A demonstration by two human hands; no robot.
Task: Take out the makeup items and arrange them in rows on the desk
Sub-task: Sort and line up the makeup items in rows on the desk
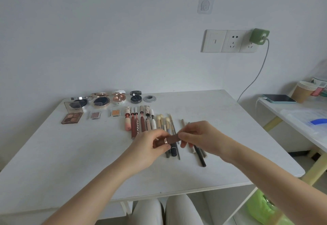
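**Two hands, one brown tube**

Both your hands hold the brown tube (169, 140) up over the desk (53, 162). Left hand (150, 147) pinches its left end, right hand (200, 136) pinches its right end. Tube lies sideways, left to right. Row of brushes and pencils (172, 127) sits right under it, pointing front to back. So turn it that way b4 you set it down. No bag or box in view.

Soft, even, cool daylight fills the scene, rather dim and grey. Shadows under the hands (178, 139) on the desk (70, 154) are faint. No glare. Wide-angle bending curves the desk edges; corners look slightly soft, the centre fairly sharp.
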